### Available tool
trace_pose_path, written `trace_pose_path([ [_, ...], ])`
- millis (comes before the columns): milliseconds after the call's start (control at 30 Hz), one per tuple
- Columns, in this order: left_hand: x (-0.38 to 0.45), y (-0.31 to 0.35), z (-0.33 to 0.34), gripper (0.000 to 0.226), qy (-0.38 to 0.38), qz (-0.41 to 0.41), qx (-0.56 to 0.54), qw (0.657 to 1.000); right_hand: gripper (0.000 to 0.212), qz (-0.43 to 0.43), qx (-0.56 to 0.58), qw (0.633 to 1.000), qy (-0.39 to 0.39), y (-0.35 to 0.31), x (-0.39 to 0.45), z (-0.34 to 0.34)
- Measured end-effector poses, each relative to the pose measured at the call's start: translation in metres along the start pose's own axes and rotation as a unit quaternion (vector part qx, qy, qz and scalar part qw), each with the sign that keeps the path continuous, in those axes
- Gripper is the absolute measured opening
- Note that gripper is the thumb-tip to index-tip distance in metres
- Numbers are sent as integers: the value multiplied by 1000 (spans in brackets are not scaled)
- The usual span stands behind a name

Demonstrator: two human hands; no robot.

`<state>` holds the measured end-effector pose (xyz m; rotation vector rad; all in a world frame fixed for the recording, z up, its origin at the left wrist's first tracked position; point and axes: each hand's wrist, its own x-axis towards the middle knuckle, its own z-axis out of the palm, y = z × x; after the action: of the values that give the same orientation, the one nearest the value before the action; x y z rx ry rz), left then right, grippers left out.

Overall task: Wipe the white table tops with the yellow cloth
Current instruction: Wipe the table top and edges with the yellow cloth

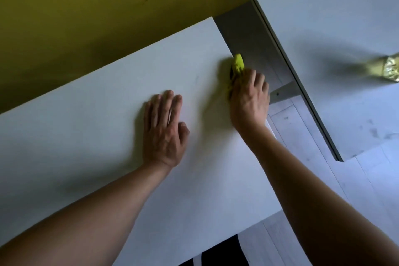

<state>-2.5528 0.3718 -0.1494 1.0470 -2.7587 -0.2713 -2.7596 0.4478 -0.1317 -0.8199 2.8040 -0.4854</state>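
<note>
A white table top [90, 127] fills the middle and left of the head view. My left hand [165, 129] rests flat on it with straight fingers. My right hand [248, 98] grips the bunched yellow cloth [237, 65] at the table's right edge, near the far right corner. Most of the cloth is hidden under my fingers; only a crumpled end sticks out beyond them. A second white table top [336, 28] stands to the right, across a narrow gap.
A yellow-green wall [97, 11] runs behind the near table. A shiny gold wrapped object [388, 69] lies on the right table at the frame's edge. Pale floorboards [306, 157] show in the gap between the tables, and smudges mark the right table's near end.
</note>
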Motion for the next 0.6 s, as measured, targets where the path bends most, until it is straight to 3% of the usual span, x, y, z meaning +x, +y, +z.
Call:
trace_pose_path([
  [167,2,-2,2,65,1,0,-1,1000,48,24,-29,999,4,-8,3,5],
  [433,2,-1,2,64,2,-4,7,1000,58,-14,-5,999,-43,-101,118,21],
  [600,1,-1,2,64,5,-7,16,1000,50,-21,3,999,-24,-92,110,25],
])
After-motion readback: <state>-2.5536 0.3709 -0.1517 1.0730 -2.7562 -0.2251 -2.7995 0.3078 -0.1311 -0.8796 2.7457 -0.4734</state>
